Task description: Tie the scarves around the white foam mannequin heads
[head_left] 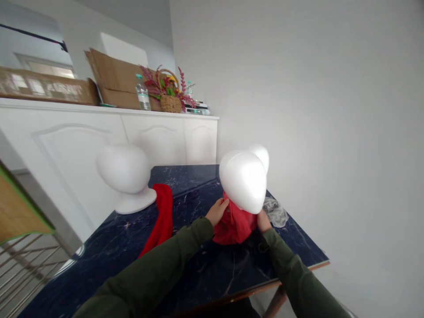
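Observation:
In front of me on the table stands a white mannequin head [245, 181] with a coral-red cloth [233, 226] bunched around its neck and base. My left hand [217, 211] pinches the cloth at the left of the neck, thumb on top. On the right side, my right hand [264, 221] is closed at the cloth's edge under the head, its fingertips partly hidden. Behind this head shows part of another white mannequin head [261, 154]. A crumpled grey-white sheer cloth [275, 213] lies just beyond my right hand.
The dark blue marbled table [195, 201] also bears a third white mannequin head [124, 170] and a long red cloth [162, 216] at left. A white cabinet [79, 145] behind holds cardboard boxes [115, 79], a water bottle [143, 95] and a flower basket [170, 104]. A metal rack [28, 269] stands lower left.

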`<state>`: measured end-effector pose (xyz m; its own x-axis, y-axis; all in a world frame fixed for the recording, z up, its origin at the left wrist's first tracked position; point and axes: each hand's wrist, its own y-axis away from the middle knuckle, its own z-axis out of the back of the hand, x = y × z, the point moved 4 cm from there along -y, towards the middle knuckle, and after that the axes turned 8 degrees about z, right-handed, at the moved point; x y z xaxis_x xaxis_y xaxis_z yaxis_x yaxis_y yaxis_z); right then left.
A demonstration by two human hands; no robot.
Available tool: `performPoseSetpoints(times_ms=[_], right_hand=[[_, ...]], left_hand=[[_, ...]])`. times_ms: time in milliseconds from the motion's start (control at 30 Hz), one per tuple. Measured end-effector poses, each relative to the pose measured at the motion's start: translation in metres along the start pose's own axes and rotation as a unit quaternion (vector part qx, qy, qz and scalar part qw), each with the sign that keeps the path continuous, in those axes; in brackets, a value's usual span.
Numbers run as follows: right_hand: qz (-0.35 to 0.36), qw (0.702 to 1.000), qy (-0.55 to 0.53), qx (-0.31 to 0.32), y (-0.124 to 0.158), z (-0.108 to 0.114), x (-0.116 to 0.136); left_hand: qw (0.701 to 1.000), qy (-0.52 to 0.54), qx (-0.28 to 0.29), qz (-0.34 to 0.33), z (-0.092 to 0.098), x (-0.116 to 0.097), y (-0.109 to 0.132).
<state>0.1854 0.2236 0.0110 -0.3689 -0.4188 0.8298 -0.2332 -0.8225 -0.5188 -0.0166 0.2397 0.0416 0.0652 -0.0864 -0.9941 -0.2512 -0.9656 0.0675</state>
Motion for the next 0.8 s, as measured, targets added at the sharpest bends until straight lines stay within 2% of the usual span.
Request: performPoseSetpoints(times_ms=[100,200,267,333,400,467,567,633,667,700,733,800], right_hand=[[-0.033,0.996,0.058,-0.060,-0.015,0.046,-0.026],[-0.053,0.991,0.089,-0.088,-0.024,0.072,-0.044],[-0.055,0.989,0.099,-0.090,-0.028,0.077,-0.051],[-0.052,0.990,0.100,-0.087,-0.030,0.077,-0.054],[-0.049,0.990,0.099,-0.087,-0.030,0.075,-0.055],[-0.053,0.989,0.098,-0.097,-0.026,0.075,-0.054],[-0.062,0.982,0.096,-0.151,-0.013,0.087,-0.051],[-0.050,0.974,0.101,-0.197,-0.001,0.099,-0.044],[-0.036,0.969,0.109,-0.219,0.007,0.106,-0.039],[-0.021,0.963,0.120,-0.241,0.015,0.111,-0.034],[-0.005,0.955,0.133,-0.263,0.025,0.114,-0.028],[0.033,0.940,0.147,-0.305,0.049,0.110,-0.012]], left_hand=[[0.983,0.125,0.127,0.031,-0.056,0.001,-0.024],[0.955,0.215,0.192,0.068,-0.090,0.003,-0.041],[0.958,0.218,0.169,0.081,-0.096,0.007,-0.051],[0.977,0.168,0.089,0.101,-0.089,0.015,-0.057],[0.987,0.106,-0.003,0.122,-0.072,0.021,-0.057],[0.987,0.063,-0.063,0.133,-0.048,0.022,-0.047],[0.988,-0.006,-0.089,0.122,0.001,0.012,-0.011],[0.983,-0.149,-0.083,0.065,0.040,-0.002,0.026],[0.964,-0.250,-0.092,0.027,0.061,-0.008,0.047],[0.927,-0.357,-0.112,-0.007,0.081,-0.012,0.069],[0.879,-0.455,-0.143,-0.023,0.101,-0.014,0.090],[0.784,-0.585,-0.208,0.011,0.138,-0.009,0.125]])
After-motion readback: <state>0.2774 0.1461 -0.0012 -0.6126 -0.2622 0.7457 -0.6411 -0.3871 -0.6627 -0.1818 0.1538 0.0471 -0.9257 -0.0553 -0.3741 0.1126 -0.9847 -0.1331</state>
